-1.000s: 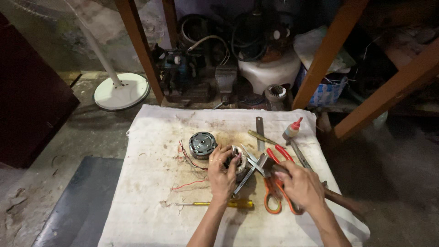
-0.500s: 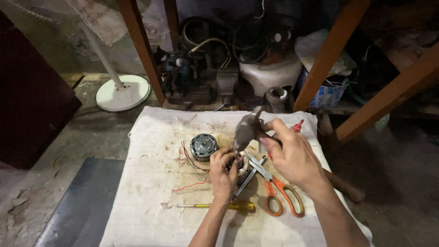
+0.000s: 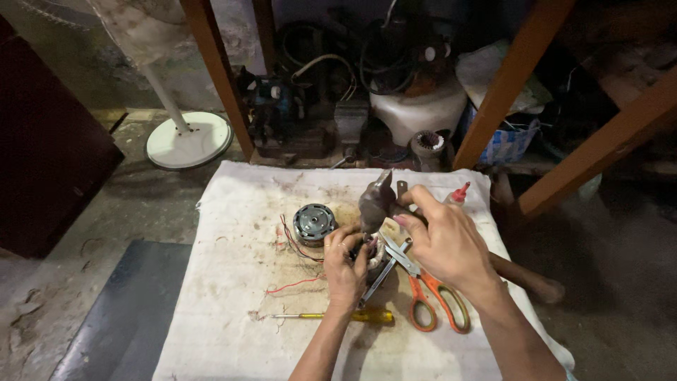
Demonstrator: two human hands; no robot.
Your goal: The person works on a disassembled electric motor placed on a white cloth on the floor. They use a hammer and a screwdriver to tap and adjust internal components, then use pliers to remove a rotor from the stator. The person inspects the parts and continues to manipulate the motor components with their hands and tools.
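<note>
Where concrete shows, stained white cloth.

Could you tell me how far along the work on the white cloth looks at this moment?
Done: the round grey motor core with red wires lies apart on the stained white cloth. In hand: the left hand steadies a small metal part while the right hand holds a grey hammer head over it. Left: orange-handled scissors and yellow-handled screwdriver lie unused.
</note>
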